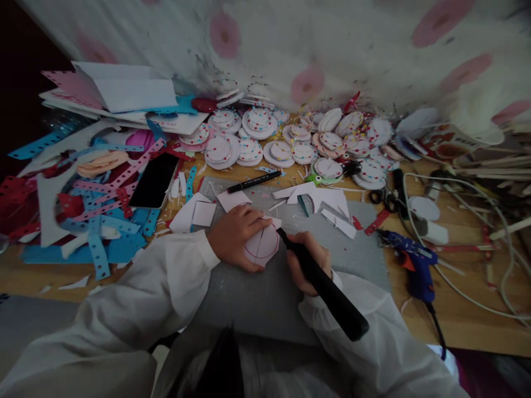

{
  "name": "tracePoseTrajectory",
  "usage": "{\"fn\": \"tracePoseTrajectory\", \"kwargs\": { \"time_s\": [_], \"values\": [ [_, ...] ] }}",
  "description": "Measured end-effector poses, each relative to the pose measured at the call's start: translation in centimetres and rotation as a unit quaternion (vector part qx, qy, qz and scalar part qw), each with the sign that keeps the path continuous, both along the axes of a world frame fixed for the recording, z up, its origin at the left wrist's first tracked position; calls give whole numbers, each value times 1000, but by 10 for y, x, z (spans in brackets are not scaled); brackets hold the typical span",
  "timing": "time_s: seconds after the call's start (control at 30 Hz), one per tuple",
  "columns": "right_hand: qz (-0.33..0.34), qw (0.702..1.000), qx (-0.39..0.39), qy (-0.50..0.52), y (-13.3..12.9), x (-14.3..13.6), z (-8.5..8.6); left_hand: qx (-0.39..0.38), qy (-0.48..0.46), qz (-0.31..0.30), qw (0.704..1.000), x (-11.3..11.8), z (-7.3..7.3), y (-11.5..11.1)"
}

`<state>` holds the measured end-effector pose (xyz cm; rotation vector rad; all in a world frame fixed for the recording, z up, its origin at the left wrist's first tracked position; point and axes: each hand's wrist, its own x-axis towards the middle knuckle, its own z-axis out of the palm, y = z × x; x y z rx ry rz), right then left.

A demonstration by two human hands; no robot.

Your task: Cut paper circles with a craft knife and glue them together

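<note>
My left hand (234,235) presses a white paper disc (262,246) with thin drawn lines onto the grey cutting mat (265,293). My right hand (309,262) grips a long black tool (327,287) like a pen, and its tip touches the disc's right edge. Both arms wear white sleeves. Part of the disc is hidden under my left fingers.
Several decorated paper discs (257,138) crowd the back of the wooden table. A black marker (254,181) and white scraps lie on the mat. A phone (154,179) and punched paper strips (103,204) sit left; scissors (384,198), a blue glue gun (415,265) and cables right.
</note>
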<state>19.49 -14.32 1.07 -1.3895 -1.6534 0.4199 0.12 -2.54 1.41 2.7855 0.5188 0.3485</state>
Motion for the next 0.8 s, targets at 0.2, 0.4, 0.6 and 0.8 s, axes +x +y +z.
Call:
{"fn": "tracePoseTrajectory", "kwargs": {
  "time_s": [0.2, 0.4, 0.6, 0.8],
  "values": [
    [1, 999, 15, -34, -4, -7, 0, 3, -1, 2, 1000, 0, 0, 1],
    [-26, 999, 9, -36, -9, -10, 3, -9, -5, 8, 1000, -1, 0, 0],
    [-61, 998, -18, -28, -16, -18, 2, -22, -5, 11, 1000, -1, -3, 0],
    [-82, 996, -20, -16, -21, -20, -1, -23, 9, 20, 999, 0, 1, -2]
  ]
}}
